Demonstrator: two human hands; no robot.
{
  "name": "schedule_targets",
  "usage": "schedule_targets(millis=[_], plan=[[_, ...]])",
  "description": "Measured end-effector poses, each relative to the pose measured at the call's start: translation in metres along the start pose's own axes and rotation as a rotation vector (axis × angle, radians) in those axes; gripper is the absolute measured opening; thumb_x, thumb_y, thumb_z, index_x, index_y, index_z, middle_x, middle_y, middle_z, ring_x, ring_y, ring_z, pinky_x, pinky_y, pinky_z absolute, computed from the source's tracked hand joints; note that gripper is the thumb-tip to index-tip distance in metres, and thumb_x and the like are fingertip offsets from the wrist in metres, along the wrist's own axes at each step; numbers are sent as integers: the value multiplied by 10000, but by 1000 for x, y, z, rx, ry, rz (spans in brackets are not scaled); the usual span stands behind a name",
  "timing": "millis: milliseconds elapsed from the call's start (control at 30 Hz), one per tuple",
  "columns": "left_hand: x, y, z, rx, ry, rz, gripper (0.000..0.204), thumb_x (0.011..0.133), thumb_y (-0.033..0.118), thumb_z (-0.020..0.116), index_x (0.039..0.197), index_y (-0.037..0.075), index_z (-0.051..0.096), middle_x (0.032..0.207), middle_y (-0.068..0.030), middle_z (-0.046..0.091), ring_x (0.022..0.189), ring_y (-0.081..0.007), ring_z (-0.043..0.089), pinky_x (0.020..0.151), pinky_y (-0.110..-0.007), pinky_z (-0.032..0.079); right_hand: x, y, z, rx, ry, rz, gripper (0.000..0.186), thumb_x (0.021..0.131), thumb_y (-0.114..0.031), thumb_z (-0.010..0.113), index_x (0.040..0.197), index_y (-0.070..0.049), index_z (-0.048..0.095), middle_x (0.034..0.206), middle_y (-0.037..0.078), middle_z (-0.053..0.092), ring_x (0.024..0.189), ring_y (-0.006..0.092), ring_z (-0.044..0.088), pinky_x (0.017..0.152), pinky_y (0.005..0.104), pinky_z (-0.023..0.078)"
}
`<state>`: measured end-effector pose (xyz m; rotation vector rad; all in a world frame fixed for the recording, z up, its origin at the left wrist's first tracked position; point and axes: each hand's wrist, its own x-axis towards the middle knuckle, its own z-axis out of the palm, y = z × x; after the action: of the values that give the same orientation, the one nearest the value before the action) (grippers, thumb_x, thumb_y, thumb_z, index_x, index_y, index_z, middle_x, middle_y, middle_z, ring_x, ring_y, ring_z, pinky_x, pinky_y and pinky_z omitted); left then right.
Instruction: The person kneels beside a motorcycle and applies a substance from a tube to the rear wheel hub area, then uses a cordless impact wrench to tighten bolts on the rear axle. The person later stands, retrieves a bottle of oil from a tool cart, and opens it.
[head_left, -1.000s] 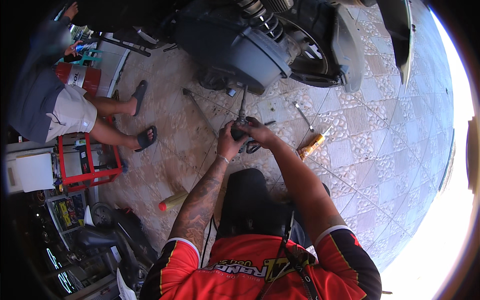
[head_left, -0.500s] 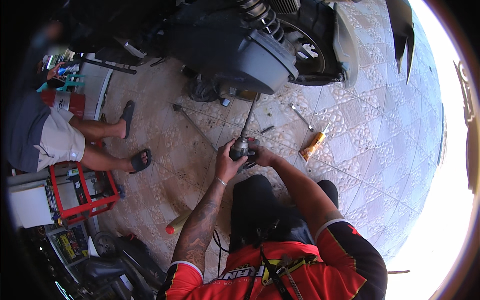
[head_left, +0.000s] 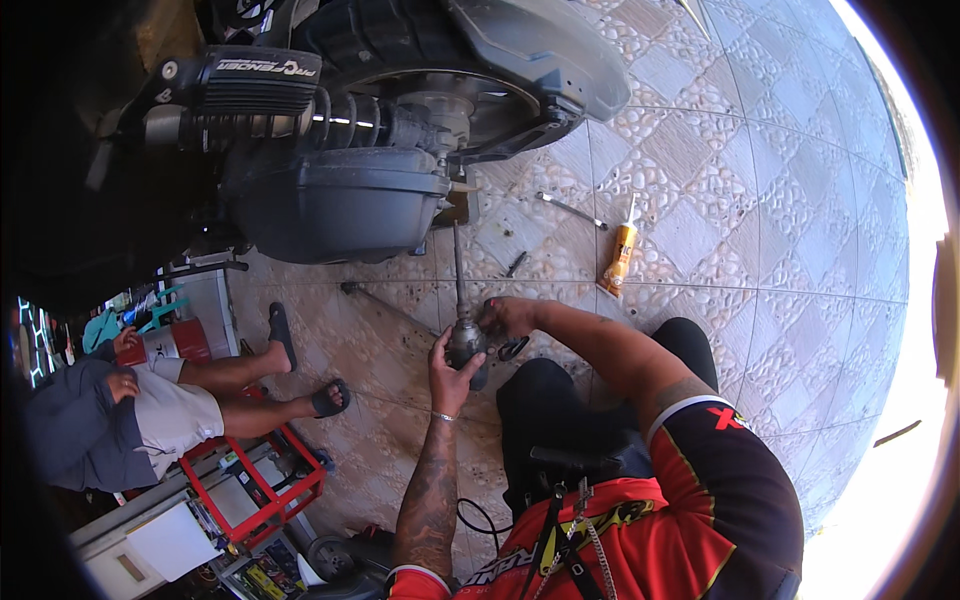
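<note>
My left hand [head_left: 452, 375] cups the rounded metal body of an impact wrench [head_left: 467, 340] from the near side. Around the tool's right side, my right hand [head_left: 512, 316] is closed on what looks like its handle, mostly hidden by the fingers. A long extension bar [head_left: 459, 265] sticks out from the tool's front, away from me. Its far tip ends just beside the scooter's dark grey engine casing [head_left: 330, 212], close to the rear wheel; I cannot tell if it touches anything there.
On the tiled floor lie an orange tube with a nozzle [head_left: 620, 255], a wrench [head_left: 572, 210], a small dark rod [head_left: 516, 264] and a long metal bar [head_left: 385, 305]. A seated person in beige shorts [head_left: 175, 415] is at the left, by a red-framed cart [head_left: 262, 500].
My view has shifted, so the scooter's rear wheel and shock absorber show more fully. Both hands keep hold of the impact wrench, which now points nearly straight ahead. The seated person's hands have come into view.
</note>
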<state>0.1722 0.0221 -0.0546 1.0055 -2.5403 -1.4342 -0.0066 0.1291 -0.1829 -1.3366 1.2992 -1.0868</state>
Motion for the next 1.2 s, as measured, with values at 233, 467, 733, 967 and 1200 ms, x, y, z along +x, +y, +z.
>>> schedule_targets(millis=[233, 467, 733, 967, 1200], plan=[[2, 8, -1, -37, -70, -57, 785, 788, 155, 860, 1439, -1, 449, 1267, -129, 606, 1101, -199, 619, 960, -346, 511, -2, -5, -12, 46, -34, -38, 481, 786, -366, 819, 1162, -86, 707, 1061, 168, 728, 999, 316, 684, 902, 415, 505], [1, 17, 2, -169, -64, -133, 758, 798, 115, 847, 1428, -16, 448, 1278, -115, 589, 1147, -183, 587, 994, -334, 486, 6, 9, -4, 261, -16, 52, 579, 770, -352, 828, 1260, -85, 674, 1185, 160, 712, 1092, 318, 673, 956, 406, 501], [3, 5, -3, -53, -85, -115, 769, 793, 117, 855, 1430, -14, 445, 1292, -105, 576, 1149, -180, 582, 997, -333, 489, 1, -18, 92, -79, 480, 134, 1001, 690, -212, 812, 1471, 103, 271, 1263, 299, 581, 1139, 450, 599, 1011, 500, 454], [12, 51, 1, -364, -152, -170, 830, 780, 142, 873, 1457, -7, 418, 1347, -107, 547, 1210, -199, 551, 1055, -361, 456, -40, -56, 62, -29, 813, -9, 932, 689, -165, 765, 1498, -3, 331, 1060, 216, 628, 1022, 401, 626, 906, 441, 498], [21, 95, 6, -594, -180, -138, 858, 772, 178, 889, 1461, 11, 407, 1371, -93, 535, 1254, -201, 523, 1095, -370, 420, -61, -97, 13, -249, 881, 58, 770, 720, -156, 729, 1434, -77, 451, 917, 118, 633, 869, 335, 652, 769, 436, 521]])
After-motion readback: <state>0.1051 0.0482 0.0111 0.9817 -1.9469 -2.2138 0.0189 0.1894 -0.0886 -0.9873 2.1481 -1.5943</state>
